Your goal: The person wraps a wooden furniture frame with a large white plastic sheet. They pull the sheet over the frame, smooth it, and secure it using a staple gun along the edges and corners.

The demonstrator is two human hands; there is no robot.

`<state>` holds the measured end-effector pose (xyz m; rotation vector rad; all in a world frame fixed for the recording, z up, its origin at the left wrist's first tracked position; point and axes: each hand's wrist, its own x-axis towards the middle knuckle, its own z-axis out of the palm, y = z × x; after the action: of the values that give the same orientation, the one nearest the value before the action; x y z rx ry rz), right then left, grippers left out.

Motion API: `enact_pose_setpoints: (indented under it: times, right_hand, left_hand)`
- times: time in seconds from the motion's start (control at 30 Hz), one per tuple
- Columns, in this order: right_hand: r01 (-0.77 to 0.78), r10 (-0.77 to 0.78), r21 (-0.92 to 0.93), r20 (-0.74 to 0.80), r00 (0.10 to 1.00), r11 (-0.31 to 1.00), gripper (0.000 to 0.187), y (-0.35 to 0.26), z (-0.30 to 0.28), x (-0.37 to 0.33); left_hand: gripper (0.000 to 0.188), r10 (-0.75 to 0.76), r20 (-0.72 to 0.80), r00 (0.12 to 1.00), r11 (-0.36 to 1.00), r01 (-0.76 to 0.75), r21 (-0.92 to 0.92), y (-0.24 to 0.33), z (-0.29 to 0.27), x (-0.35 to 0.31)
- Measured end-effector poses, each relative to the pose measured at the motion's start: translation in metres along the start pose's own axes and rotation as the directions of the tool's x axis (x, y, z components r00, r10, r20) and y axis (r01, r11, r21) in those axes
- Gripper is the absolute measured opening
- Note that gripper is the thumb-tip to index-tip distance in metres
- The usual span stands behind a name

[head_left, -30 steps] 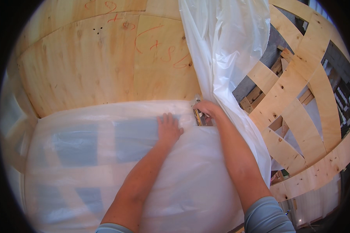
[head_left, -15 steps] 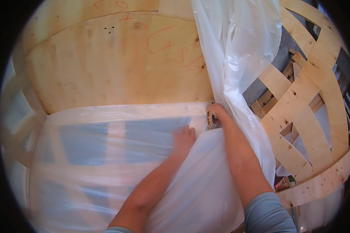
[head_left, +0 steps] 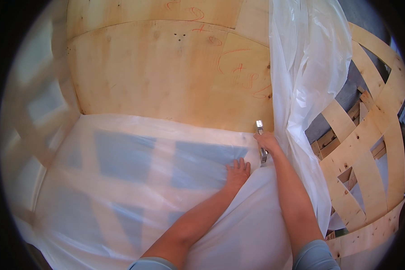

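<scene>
A thin, milky-white plastic sheet (head_left: 135, 189) lies spread over the floor of a wooden crate, translucent enough that the pale slats and blue-grey gaps beneath show through as soft blocks. Its far edge runs along the foot of the plywood wall (head_left: 166, 76), which carries red scribbled marks near its right side. At the right corner the same film rises in a loose, crinkled curtain (head_left: 306, 76) that hangs down past the wall's edge.

The left hand (head_left: 237, 172) lies flat on the sheet with fingers spread, pressing it down close to the corner. The right hand (head_left: 267, 143) is closed around a metal stapler-like tool (head_left: 261, 144), whose silver head stands against the bottom of the plywood wall, just above the sheet's edge. The two hands are near each other, not touching.

Beyond the hanging film, on the right, a lattice of crossed wooden slats (head_left: 364, 148) shows.
</scene>
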<state>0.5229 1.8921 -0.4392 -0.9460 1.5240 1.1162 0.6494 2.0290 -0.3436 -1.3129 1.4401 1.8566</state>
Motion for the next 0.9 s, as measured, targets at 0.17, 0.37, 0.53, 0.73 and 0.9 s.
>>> enact_pose_setpoints:
  times: [0.17,0.37,0.53,0.73,0.9]
  right_hand:
    - [0.358,-0.364,0.066,0.152,0.919,0.931,0.041,-0.133,-0.005,-0.014]
    - [0.241,-0.295,0.172,0.475,0.829,0.955,0.04,-0.268,0.045,-0.041]
    - [0.248,-0.252,0.062,0.397,0.882,0.967,0.043,-0.298,0.106,-0.044]
    - [0.232,-0.256,0.136,0.193,0.947,0.963,0.045,-0.294,0.116,-0.051]
    - [0.306,-0.349,0.245,0.158,0.924,0.92,0.053,-0.269,0.082,-0.056]
  left_hand:
    - [0.048,0.073,-0.142,0.987,0.971,-0.038,0.237,-0.009,0.034,0.009]
    - [0.046,0.048,-0.322,0.945,0.954,0.053,0.296,-0.005,0.061,0.012]
    - [0.045,0.085,-0.408,0.909,0.879,0.124,0.46,-0.006,0.073,-0.001]
    - [0.044,0.158,-0.581,0.799,0.673,0.343,0.655,-0.013,0.076,0.008]
    - [0.041,0.089,-0.502,0.86,0.996,-0.061,0.072,-0.017,0.052,0.009]
